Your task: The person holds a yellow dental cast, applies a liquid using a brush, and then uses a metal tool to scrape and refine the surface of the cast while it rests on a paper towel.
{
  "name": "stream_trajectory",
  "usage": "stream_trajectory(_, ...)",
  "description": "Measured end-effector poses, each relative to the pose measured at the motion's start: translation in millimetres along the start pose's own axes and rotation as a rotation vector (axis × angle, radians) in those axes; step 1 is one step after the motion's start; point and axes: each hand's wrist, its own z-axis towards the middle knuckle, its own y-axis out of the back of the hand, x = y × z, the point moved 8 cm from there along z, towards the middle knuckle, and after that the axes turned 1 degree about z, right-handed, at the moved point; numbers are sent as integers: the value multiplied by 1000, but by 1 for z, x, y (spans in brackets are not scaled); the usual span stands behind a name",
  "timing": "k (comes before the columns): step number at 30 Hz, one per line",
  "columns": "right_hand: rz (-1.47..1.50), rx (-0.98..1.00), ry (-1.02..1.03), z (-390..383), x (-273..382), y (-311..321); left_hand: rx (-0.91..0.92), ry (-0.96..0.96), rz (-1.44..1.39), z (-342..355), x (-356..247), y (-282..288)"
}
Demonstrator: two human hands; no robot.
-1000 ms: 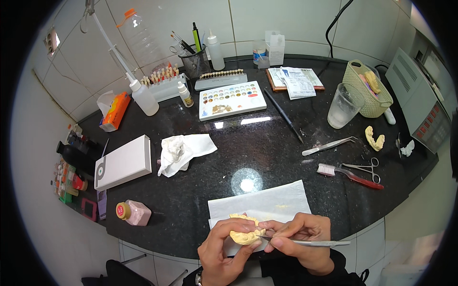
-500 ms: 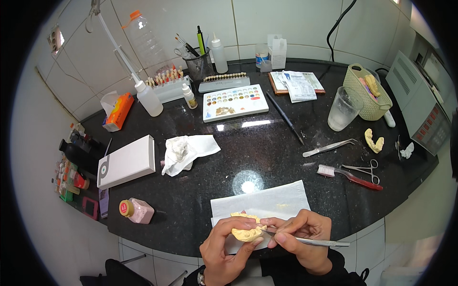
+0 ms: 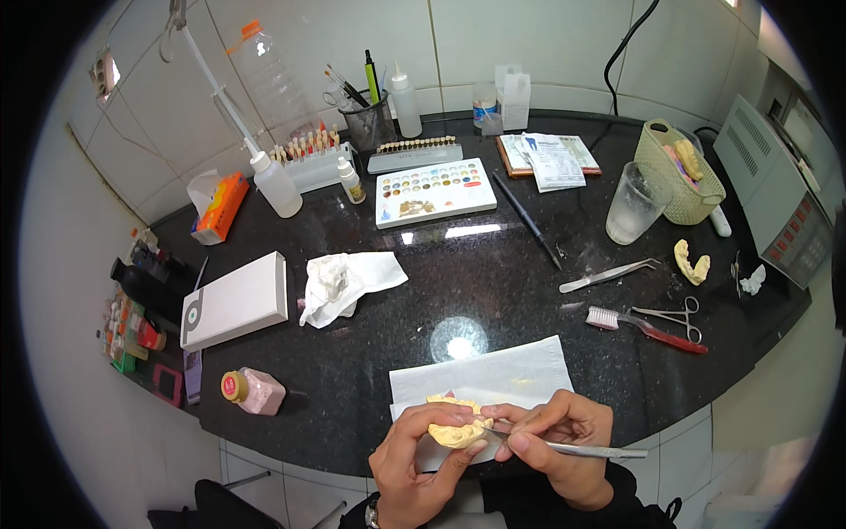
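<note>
— Holding anything, those two hands at the near edge of the counter?

— Yes. The left hand point(image 3: 414, 454) is curled around a yellow dental cast point(image 3: 458, 426), fingers under it and thumb along its near side, so the cast sits in the cup of the palm. It hangs just above the white paper towel point(image 3: 493, 379) spread on the black counter point(image 3: 493, 273).

— And the other?

— The right hand point(image 3: 560, 436) pinches a slim metal instrument point(image 3: 582, 450) like a pen. Its tip meets the right side of the cast; its handle runs out to the right, past the knuckles.

— What is the cast like?

— Matte, pale yellow, horseshoe-shaped, with a lumpy ridged top. A second one of the same colour point(image 3: 692, 262) lies well apart at the far right, near a frosted plastic cup point(image 3: 633, 204).

— The rest of the surface?

— Polished speckled stone, glossy enough to mirror a lamp. A crumpled white tissue point(image 3: 344, 282) lies left of centre, a flat white box point(image 3: 233, 301) beside it, and a small pink jar point(image 3: 251, 391) on its side nearer. To the right are steel tweezers point(image 3: 608, 276), a red toothbrush point(image 3: 648, 328) and small scissors-like forceps point(image 3: 674, 317).
</note>
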Motion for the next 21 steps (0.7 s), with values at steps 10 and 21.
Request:
stream_trajectory(10, -10, -4, -16, 1, -2, 2, 0, -65, 31, 2, 0, -2)
stream_trajectory(21, -16, -4, -40, 0, -1, 0, 8, -49, 94, 3, -9, 0)
